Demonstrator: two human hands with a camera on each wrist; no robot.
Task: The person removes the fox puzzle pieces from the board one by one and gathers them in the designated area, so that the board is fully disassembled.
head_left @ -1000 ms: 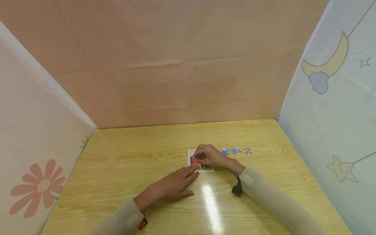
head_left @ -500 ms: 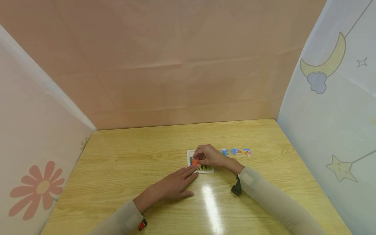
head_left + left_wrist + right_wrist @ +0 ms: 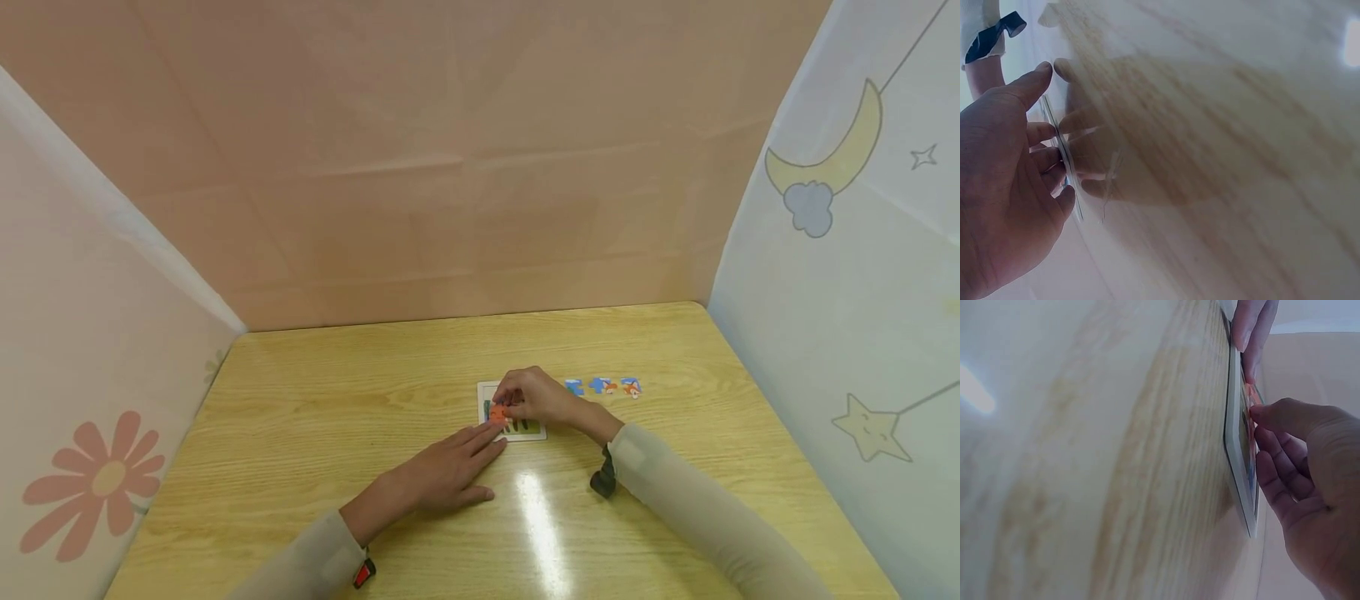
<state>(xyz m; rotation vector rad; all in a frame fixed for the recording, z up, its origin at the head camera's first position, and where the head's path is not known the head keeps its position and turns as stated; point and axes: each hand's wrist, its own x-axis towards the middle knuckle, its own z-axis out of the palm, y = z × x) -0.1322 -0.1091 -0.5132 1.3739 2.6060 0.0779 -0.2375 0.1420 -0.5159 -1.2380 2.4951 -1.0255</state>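
Note:
A small white-rimmed jigsaw tray (image 3: 486, 390) lies on the wooden table, with green and dark picture parts inside. Over its left side, my right hand (image 3: 542, 398) pinches an orange puzzle piece (image 3: 498, 414) between thumb and fingers. From the front left, my left hand (image 3: 450, 473) reaches in with straight fingers, their tips at the orange piece and the tray's near rim. The right wrist view has the right thumb (image 3: 1275, 415) low over the tray, close to the left fingertips (image 3: 1245, 331). Curled right fingers hide part of the picture.
Right of the tray lie loose puzzle pieces: a blue-green one (image 3: 573, 387), a blue and orange one (image 3: 602, 386) and one with an orange animal (image 3: 632, 387). A pinkish cloth wall (image 3: 465, 208) stands behind the table (image 3: 337, 383), with printed white walls at both sides.
Hardly anything differs: both hands stay at the tray with the orange puzzle piece, and the right fingers shift only very slightly. The loose pieces lie as before.

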